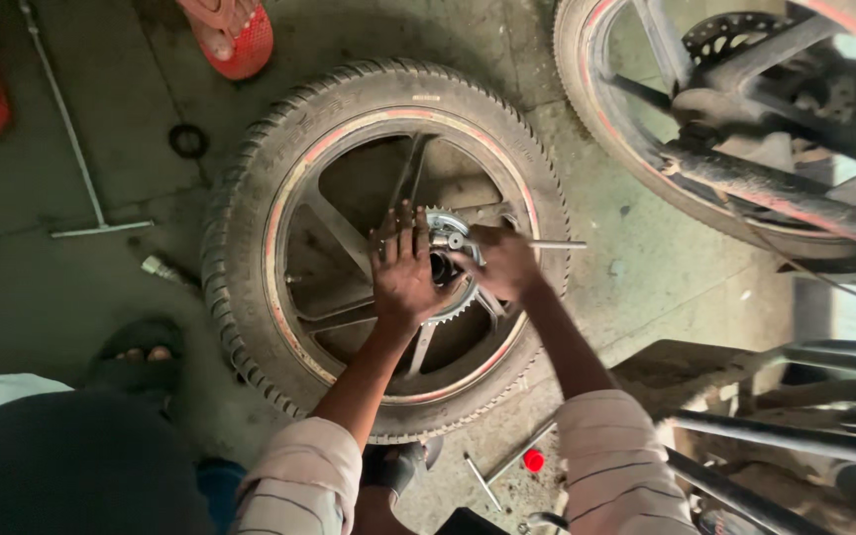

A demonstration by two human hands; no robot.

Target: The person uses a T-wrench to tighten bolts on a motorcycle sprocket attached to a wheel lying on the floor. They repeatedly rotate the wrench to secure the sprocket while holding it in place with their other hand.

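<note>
A motorcycle wheel with a black tyre and spoked alloy rim lies flat on the concrete floor. A toothed sprocket sits at its hub. My left hand lies flat on the hub with fingers spread, pressing on the sprocket. My right hand is closed around a metal T-handled socket wrench, whose socket end meets the sprocket near the hub's top while its bar sticks out to the right.
Another wheel still on a motorcycle stands at the upper right. A long T-bar wrench and a black rubber ring lie at the left. Other people's sandalled feet are at the top and lower left. A red cap lies below.
</note>
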